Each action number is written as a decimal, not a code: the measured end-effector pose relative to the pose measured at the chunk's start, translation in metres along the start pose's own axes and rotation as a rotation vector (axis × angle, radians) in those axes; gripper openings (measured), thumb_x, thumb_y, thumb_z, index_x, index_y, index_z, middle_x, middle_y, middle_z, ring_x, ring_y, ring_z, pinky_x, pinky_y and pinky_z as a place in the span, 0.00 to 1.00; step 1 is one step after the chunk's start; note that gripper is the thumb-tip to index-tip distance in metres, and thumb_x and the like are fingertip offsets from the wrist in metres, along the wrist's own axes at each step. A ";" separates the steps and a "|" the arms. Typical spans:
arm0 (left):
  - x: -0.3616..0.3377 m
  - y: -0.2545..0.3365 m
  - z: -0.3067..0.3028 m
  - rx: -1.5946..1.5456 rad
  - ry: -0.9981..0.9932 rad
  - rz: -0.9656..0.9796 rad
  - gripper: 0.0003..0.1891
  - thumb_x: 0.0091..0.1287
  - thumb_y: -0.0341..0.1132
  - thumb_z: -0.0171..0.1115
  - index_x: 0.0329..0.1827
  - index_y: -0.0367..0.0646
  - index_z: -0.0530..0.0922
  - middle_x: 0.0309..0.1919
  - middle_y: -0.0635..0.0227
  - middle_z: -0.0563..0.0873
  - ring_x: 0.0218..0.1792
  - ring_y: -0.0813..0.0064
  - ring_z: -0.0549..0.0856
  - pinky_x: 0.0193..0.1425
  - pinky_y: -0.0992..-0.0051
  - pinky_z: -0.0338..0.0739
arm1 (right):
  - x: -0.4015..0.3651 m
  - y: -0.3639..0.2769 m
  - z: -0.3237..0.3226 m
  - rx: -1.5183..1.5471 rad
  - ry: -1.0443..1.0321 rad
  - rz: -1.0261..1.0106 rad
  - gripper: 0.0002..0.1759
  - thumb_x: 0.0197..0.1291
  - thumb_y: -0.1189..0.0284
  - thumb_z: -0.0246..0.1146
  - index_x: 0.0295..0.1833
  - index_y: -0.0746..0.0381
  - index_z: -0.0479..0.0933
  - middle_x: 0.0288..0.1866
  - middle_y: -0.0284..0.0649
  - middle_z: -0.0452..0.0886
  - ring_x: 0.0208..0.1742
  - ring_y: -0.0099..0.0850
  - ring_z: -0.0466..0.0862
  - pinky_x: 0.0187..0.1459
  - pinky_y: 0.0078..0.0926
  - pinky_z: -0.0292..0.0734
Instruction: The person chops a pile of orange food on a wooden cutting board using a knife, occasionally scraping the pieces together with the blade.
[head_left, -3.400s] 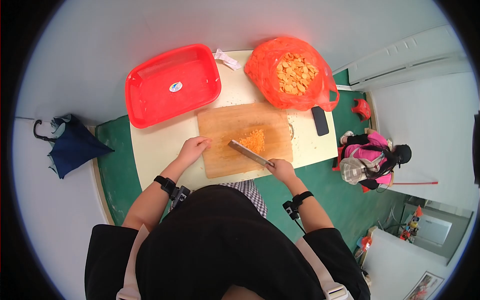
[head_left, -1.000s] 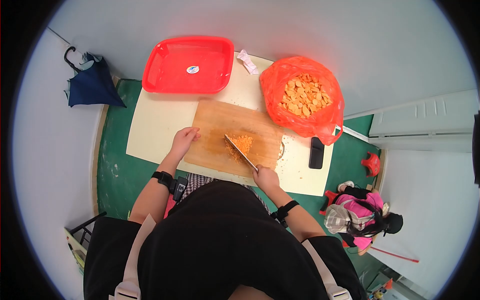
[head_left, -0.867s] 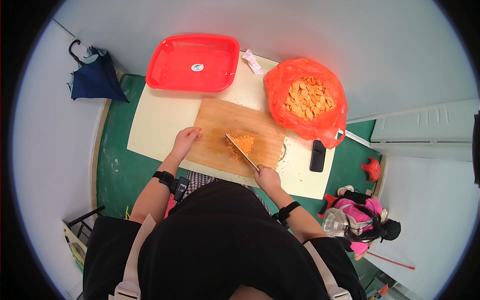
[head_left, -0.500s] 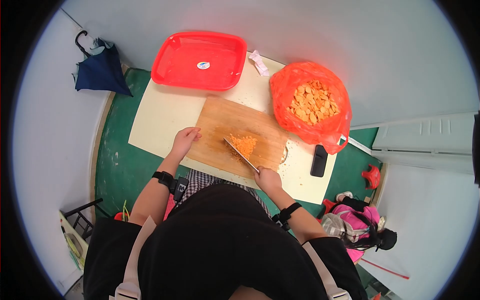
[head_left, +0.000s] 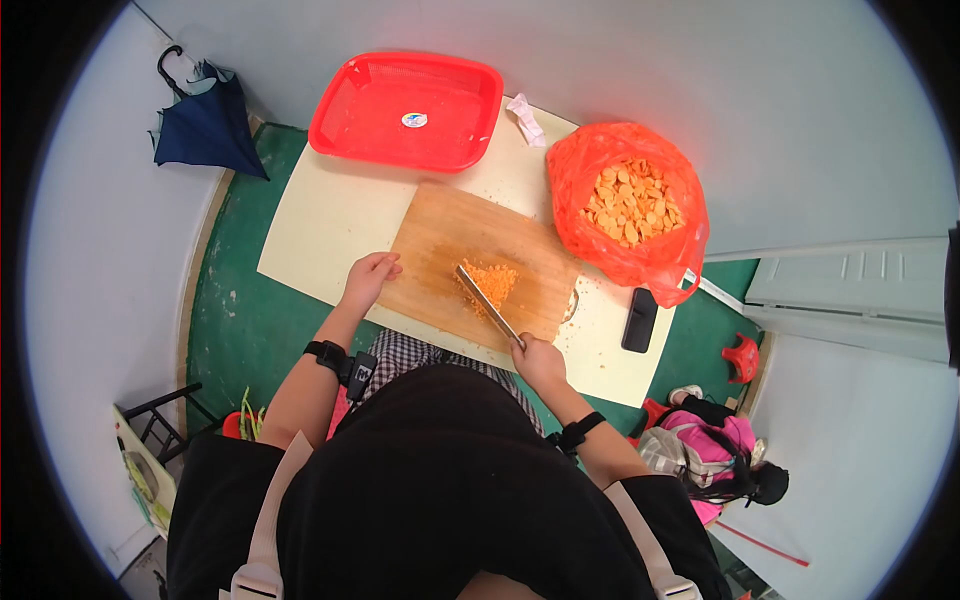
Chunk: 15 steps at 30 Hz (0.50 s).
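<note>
My right hand (head_left: 540,362) is wrapped around the handle of a knife (head_left: 487,302) at the front of the wooden cutting board (head_left: 440,225). The blade slants up and left, lying along the left side of a heap of finely chopped orange pieces (head_left: 497,282). Its broad face shows more than its edge. Over the board's left edge, my left hand (head_left: 370,278) is held with fingers curled together, apart from the knife and the heap. I see nothing in it.
A red plastic basket (head_left: 330,130) sits at the table's back left. To the right stands a red bag (head_left: 575,210) full of orange slices (head_left: 630,205). A black phone (head_left: 640,320) lies near the right edge. A person in pink (head_left: 735,435) is on the floor side at right.
The knife has tilted so its blade face shows more, and its tip has shifted slightly right. The heap looks a little narrower. My left hand stays about where it was.
</note>
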<state>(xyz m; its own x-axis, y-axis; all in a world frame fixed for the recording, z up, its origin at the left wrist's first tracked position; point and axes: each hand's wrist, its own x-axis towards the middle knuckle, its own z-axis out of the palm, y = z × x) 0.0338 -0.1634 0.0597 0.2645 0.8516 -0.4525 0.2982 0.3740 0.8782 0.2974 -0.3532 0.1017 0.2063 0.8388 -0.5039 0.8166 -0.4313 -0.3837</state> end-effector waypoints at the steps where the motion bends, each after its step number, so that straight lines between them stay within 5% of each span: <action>1: -0.001 0.003 0.001 0.001 -0.001 0.000 0.15 0.67 0.40 0.52 0.48 0.39 0.78 0.35 0.67 0.84 0.34 0.82 0.80 0.39 0.83 0.71 | -0.002 0.000 -0.001 0.019 0.005 -0.005 0.18 0.61 0.59 0.50 0.33 0.62 0.75 0.25 0.51 0.80 0.30 0.47 0.81 0.34 0.42 0.76; 9: -0.007 0.012 0.005 -0.003 0.012 -0.011 0.15 0.66 0.36 0.53 0.47 0.32 0.77 0.34 0.61 0.84 0.35 0.78 0.82 0.43 0.80 0.75 | 0.001 0.013 0.007 -0.004 -0.031 -0.035 0.19 0.61 0.57 0.50 0.34 0.62 0.76 0.26 0.51 0.80 0.30 0.47 0.81 0.35 0.42 0.77; 15: -0.004 0.007 0.007 0.012 -0.005 -0.055 0.16 0.67 0.38 0.52 0.49 0.35 0.77 0.36 0.66 0.84 0.36 0.81 0.80 0.40 0.83 0.72 | 0.008 0.007 -0.004 0.021 0.001 0.041 0.19 0.61 0.57 0.50 0.34 0.63 0.76 0.27 0.52 0.80 0.31 0.47 0.81 0.36 0.42 0.76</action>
<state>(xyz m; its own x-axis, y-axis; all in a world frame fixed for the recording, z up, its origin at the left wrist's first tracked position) 0.0416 -0.1664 0.0669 0.2519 0.8278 -0.5012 0.3238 0.4160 0.8498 0.3068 -0.3477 0.0985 0.2393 0.8206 -0.5189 0.7959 -0.4719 -0.3792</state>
